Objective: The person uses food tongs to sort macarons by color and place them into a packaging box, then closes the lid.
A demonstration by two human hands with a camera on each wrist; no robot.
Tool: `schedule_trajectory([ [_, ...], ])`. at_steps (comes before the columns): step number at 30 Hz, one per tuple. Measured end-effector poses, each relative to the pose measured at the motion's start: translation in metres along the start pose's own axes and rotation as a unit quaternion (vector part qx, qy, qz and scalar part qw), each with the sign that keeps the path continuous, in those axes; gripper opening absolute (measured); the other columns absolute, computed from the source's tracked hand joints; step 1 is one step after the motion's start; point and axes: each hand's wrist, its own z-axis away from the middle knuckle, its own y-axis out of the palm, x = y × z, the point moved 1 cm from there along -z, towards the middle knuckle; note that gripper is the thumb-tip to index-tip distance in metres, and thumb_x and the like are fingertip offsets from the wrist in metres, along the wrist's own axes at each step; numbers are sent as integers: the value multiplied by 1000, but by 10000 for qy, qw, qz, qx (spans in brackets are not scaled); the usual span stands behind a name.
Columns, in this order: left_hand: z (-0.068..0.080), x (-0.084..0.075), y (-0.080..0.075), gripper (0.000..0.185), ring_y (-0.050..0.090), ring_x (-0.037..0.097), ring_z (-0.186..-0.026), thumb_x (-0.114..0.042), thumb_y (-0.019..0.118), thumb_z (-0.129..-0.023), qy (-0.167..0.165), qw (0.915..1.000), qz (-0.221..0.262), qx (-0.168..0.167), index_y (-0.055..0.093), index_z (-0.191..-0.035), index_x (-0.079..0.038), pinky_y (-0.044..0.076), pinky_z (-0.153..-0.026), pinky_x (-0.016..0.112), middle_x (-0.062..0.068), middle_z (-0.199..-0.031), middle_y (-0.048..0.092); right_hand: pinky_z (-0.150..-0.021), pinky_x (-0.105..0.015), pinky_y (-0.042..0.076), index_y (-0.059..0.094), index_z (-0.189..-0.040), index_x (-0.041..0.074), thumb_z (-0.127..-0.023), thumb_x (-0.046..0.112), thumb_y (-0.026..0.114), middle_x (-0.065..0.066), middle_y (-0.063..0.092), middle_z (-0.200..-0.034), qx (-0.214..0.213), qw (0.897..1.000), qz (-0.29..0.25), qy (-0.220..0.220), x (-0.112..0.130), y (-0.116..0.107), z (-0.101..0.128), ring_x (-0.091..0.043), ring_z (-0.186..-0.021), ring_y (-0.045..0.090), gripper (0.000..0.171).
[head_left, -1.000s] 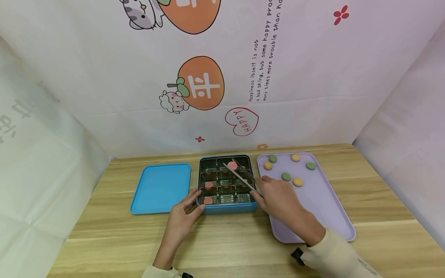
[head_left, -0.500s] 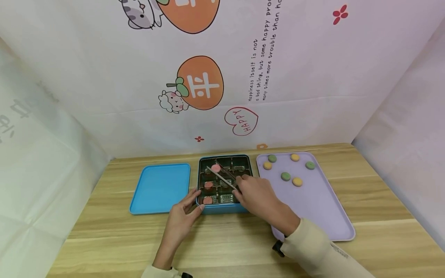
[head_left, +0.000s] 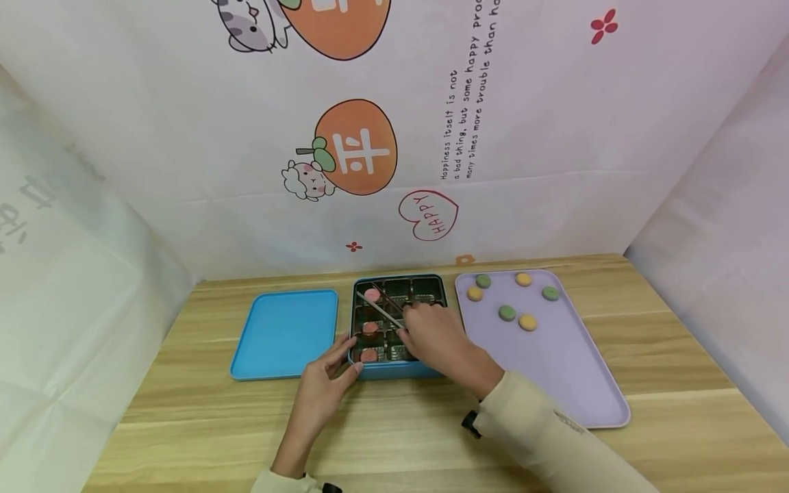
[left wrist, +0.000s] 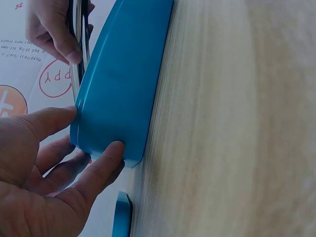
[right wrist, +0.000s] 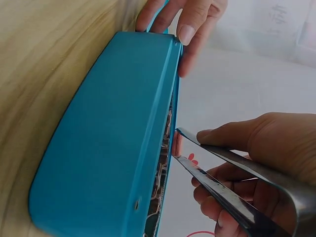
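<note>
In the head view, the left hand (head_left: 323, 383) rests at the near-left corner of a blue box (head_left: 394, 370), thumb and fingertips touching its rim and walls. The right hand (head_left: 437, 339) grips metal tongs (right wrist: 222, 190), reaching over the box from the right. Between the tong tips is a pink macaron (head_left: 372, 295), at the box's far-left compartment. Two more pink macarons sit in the left column, a middle one (head_left: 370, 328) and a near one (head_left: 368, 355). The right hand hides part of the dark divided insert (head_left: 398, 289).
A purple tray (head_left: 573, 370) lies right of the box, bearing several green and yellow macarons, such as a green one (head_left: 507, 313) and a yellow one (head_left: 527, 322). To the left lies a blue lid (head_left: 286, 335). A printed cloth (head_left: 524, 205) hangs behind the wooden table (head_left: 394, 438).
The right hand has carried the pink macaron in the tongs leftward across the box's far row, from the middle to the far-left compartment. The left hand stays at the corner.
</note>
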Motion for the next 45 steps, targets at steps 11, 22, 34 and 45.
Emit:
schedule_trajectory([
  [11, 0, 0, 1, 50, 46, 39, -148, -11, 73, -99, 45, 10000, -44, 30, 60, -147, -5, 51, -113, 45, 17, -165, 42, -41, -29, 37, 69, -78, 9, -99, 25, 75, -4, 63, -69, 112, 9998, 113, 121, 0, 2, -9, -16, -49, 51, 27],
  [22, 0, -1, 0, 50, 45, 38, -149, -11, 73, -99, 30, 10000, 0, 18, 61, -147, -5, 51, -113, 45, 17, -165, 42, -43, -27, 32, 64, -70, 11, -99, 22, 74, -2, 59, -65, 153, 9999, -25, 50, 0, 2, -12, -15, -50, 47, 32],
  [34, -1, -1, 0, 50, 46, 38, -149, -11, 74, -99, 44, 10000, 5, 15, 61, -147, -5, 51, -113, 44, 17, -165, 43, -43, -28, 33, 62, -68, 12, -99, 21, 73, -3, 59, -66, 162, 9998, 42, 65, 2, 3, -12, -15, -49, 47, 34],
  [45, 0, -1, -1, 50, 44, 38, -150, -10, 73, -99, 4, 10000, 27, 16, 60, -147, -5, 50, -114, 45, 17, -165, 42, -42, -26, 28, 55, -63, 15, -100, 21, 72, -2, 54, -63, 132, 9999, 85, 44, 2, 6, -12, -15, -48, 42, 41],
])
